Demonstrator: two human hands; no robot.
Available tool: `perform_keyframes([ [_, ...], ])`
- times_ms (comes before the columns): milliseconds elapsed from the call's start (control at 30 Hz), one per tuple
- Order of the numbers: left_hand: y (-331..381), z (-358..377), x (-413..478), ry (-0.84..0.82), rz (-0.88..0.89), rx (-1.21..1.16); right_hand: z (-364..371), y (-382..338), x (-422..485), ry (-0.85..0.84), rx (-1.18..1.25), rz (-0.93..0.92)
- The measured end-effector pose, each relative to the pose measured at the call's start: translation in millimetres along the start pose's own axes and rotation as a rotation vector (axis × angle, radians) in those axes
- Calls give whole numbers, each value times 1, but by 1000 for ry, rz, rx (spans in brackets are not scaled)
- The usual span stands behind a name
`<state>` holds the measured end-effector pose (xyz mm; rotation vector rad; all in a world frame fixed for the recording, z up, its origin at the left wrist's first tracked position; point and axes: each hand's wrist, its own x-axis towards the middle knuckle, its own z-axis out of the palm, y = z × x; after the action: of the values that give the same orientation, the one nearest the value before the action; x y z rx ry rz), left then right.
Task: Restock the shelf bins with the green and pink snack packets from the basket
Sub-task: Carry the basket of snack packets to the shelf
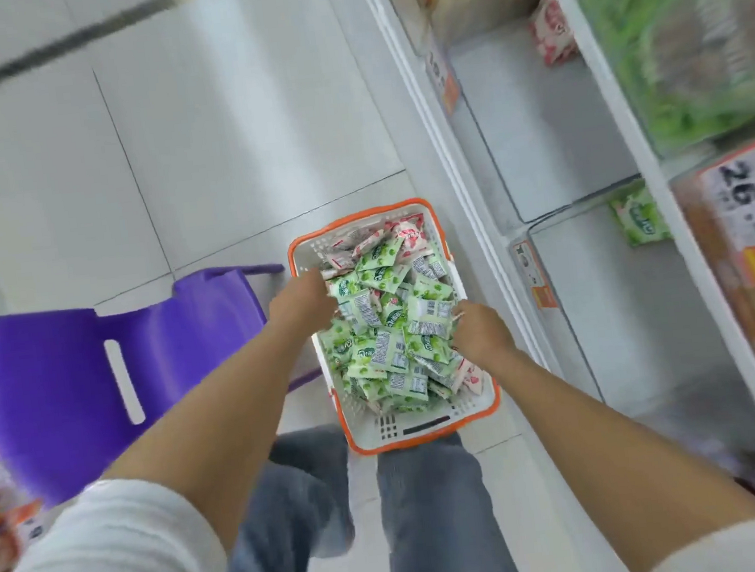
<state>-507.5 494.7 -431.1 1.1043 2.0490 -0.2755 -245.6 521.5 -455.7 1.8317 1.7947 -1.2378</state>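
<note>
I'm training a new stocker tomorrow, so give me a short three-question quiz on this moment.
1. True or false: the left hand and right hand both reach into the basket.
2. Which packet lies in the nearer shelf bin? A pink, B green, C none.
3. Fill in: the chair left of the basket is ___.
Key: 1 true; 2 B, the green packet; 3 purple.
</note>
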Motion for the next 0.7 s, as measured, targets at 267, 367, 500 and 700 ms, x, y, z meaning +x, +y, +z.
perform_keyframes([
  [267, 73, -50, 7, -20, 138, 246, -41, -6, -16, 70, 66, 34],
  [367, 93, -60, 24, -43, 187, 256, -43, -15, -15, 87, 77, 59],
  [500, 105, -70, 53, -116, 244, 366, -32, -18, -3, 95, 145, 111],
  [700, 119, -51, 148, -224, 421, 551, 21, -7, 63, 145, 330, 340],
])
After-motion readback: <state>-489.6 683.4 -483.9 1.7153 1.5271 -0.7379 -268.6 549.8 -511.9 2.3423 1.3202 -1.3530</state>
